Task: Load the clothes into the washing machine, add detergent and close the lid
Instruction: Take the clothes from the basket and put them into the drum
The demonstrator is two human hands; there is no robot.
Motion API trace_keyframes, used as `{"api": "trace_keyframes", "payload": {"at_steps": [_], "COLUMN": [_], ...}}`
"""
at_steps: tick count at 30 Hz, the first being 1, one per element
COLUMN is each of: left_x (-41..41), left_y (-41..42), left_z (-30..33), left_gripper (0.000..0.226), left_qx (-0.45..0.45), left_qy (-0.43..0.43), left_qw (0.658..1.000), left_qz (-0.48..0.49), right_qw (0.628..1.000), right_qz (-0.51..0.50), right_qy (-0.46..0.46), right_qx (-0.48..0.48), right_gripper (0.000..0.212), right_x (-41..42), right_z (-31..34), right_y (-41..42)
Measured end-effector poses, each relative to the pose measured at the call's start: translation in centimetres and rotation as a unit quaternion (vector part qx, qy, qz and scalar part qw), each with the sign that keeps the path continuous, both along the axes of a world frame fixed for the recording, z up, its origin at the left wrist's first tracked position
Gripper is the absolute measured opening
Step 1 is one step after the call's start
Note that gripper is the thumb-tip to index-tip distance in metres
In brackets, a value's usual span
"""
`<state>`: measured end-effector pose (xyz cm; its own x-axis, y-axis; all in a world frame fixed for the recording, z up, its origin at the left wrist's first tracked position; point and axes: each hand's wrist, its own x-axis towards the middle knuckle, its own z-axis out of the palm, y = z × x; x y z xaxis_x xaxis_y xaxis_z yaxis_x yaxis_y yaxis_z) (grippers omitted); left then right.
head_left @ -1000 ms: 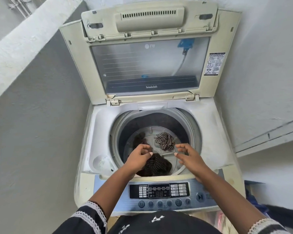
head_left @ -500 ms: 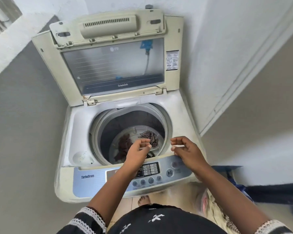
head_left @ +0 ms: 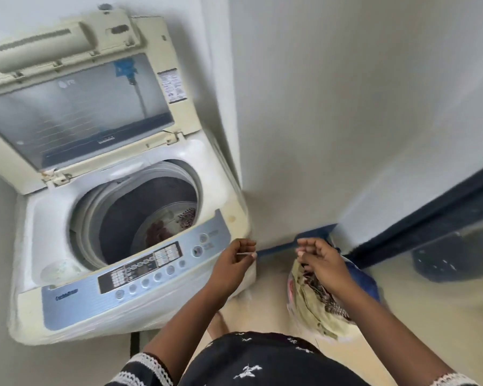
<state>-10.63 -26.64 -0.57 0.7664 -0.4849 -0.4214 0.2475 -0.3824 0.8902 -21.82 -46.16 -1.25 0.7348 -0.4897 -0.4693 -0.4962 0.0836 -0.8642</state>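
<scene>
— What do we record for the washing machine (head_left: 117,190)?

— Cream top-loader, lid (head_left: 76,107) raised upright at its back edge, drum mouth exposed. We see two garments (head_left: 173,224) low in the drum: one dark brown, one patterned, just beside each other.

— And the clothes outside it?

— A pile of clothes (head_left: 315,305), cream and patterned, sits on the floor to the right of the machine, resting on something blue.

— The hands?

— Left hand (head_left: 234,263) hangs off the machine's front right corner, fingers loosely curled, holding nothing. Right hand (head_left: 322,260) is above the pile, fingers loosely bent; we cannot tell whether it touches the cloth.

— Clearance?

— The wall (head_left: 346,107) stands close against the machine's right side; bare floor (head_left: 271,277) lies between machine and pile.
</scene>
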Motion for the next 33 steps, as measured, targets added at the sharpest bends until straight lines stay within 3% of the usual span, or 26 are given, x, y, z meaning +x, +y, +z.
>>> {"api": "trace_keyframes", "payload": {"at_steps": [10,19,25,29,33], "left_x": [-8.3,-9.7,-8.5,-7.4,-6.4], "left_y": [-7.6,-10.7,-12.8,-15.3,-17.5], "left_z": [-3.8,-7.1,-13.1,-18.9,-25.0], "left_gripper": [0.017,0.020,0.025,0.027,0.024], "left_qx": [0.053,0.134,0.213,0.238,0.209], "left_qy": [0.061,0.107,0.102,0.060,0.050], "left_qw": [0.989,0.956,0.912,0.888,0.901], "left_qz": [-0.125,-0.238,-0.337,-0.388,-0.376], "right_qw": [0.986,0.962,0.954,0.952,0.949], "right_qz": [-0.129,-0.168,-0.121,-0.072,0.014], "right_qy": [0.101,0.198,0.255,0.293,0.314], "right_qx": [0.039,0.088,0.099,0.050,-0.028], "right_gripper": [0.022,0.017,0.017,0.027,0.039], "right_x": [-13.8,-17.7,-16.4,-14.4,-12.6], "right_z": [-5.2,-10.4,-17.0,-24.3,-33.4], "right_y": [-5.9,-6.8,-7.0,-8.1,-10.0]}}
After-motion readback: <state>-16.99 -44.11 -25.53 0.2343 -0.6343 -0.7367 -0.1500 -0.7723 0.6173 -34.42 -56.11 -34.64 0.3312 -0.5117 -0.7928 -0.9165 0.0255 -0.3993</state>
